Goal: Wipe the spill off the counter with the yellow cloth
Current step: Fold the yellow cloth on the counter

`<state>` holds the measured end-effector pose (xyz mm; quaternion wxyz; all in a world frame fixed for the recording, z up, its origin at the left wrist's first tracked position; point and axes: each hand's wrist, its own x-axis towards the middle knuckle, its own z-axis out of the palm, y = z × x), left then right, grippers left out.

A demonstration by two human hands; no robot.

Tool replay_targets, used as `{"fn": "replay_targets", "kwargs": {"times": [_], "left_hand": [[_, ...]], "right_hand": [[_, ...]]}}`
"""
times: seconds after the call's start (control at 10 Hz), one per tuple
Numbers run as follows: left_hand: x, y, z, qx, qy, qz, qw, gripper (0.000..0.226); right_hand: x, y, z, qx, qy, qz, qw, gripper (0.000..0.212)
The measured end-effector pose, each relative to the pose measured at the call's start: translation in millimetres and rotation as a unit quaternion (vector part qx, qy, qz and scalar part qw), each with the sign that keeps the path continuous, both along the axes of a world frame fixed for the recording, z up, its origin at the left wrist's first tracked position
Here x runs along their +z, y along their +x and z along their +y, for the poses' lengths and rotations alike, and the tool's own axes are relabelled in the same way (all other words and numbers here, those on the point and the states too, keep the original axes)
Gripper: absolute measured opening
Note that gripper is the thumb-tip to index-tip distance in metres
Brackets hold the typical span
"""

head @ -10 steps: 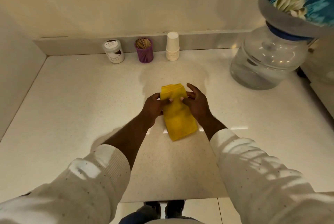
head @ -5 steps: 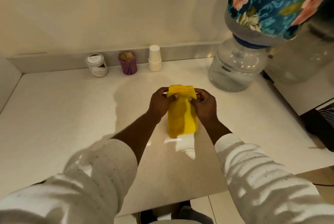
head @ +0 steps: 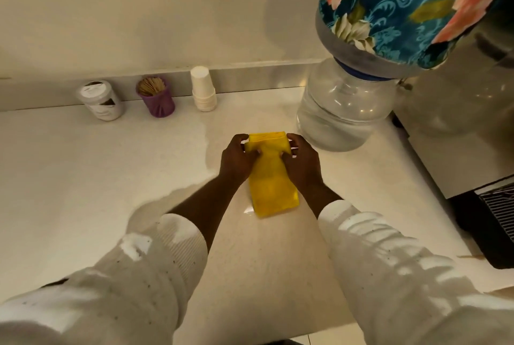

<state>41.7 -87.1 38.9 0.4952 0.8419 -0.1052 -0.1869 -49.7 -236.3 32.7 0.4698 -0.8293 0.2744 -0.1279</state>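
A folded yellow cloth (head: pixel 271 183) lies lengthwise on the pale speckled counter (head: pixel 83 177), at its middle. My left hand (head: pixel 237 159) grips the cloth's far left corner and my right hand (head: pixel 301 162) grips the far right corner, thumbs pinching the fabric. The far end is slightly bunched between the hands. A small wet shine (head: pixel 248 209) shows on the counter at the cloth's near left corner. I cannot make out any other spill.
Against the back wall stand a white jar (head: pixel 101 99), a purple cup of toothpicks (head: pixel 157 97) and a stack of white paper cups (head: pixel 204 88). A big clear water bottle (head: pixel 345 111) under a floral cover (head: pixel 411 8) stands right of the cloth. A dark appliance (head: pixel 492 214) sits far right.
The view has shifted right and closer. Both hands keep hold of the cloth's far end, and its near end has swung straighter toward me.
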Motion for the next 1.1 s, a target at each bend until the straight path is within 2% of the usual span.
{"fn": "replay_targets", "kwargs": {"times": [0.1,0.2,0.3,0.4,0.7,0.9,1.1], "left_hand": [[-14,4,2,-0.012,0.050,-0.027,0.998,0.061],[-31,1,9,-0.073,0.164,-0.122,0.976,0.071],[-41,-5,15,-0.163,0.227,-0.204,0.938,0.072],[-54,-16,22,-0.225,0.261,-0.251,0.905,0.068],[-64,-15,24,-0.245,0.297,-0.247,0.889,0.069],[-59,-18,35,-0.247,0.275,-0.236,0.899,0.070],[-42,-33,69,-0.227,0.275,-0.270,0.894,0.071]], "right_hand": [[-14,3,1,0.029,-0.036,0.039,0.998,0.052],[-34,5,7,0.116,-0.178,0.090,0.973,0.068],[-47,4,12,0.189,-0.264,0.132,0.937,0.071],[-67,0,19,0.227,-0.311,0.162,0.909,0.071],[-81,-5,22,0.224,-0.321,0.191,0.900,0.073],[-74,-12,28,0.220,-0.314,0.196,0.903,0.078],[-53,-20,49,0.216,-0.332,0.174,0.902,0.084]]}}
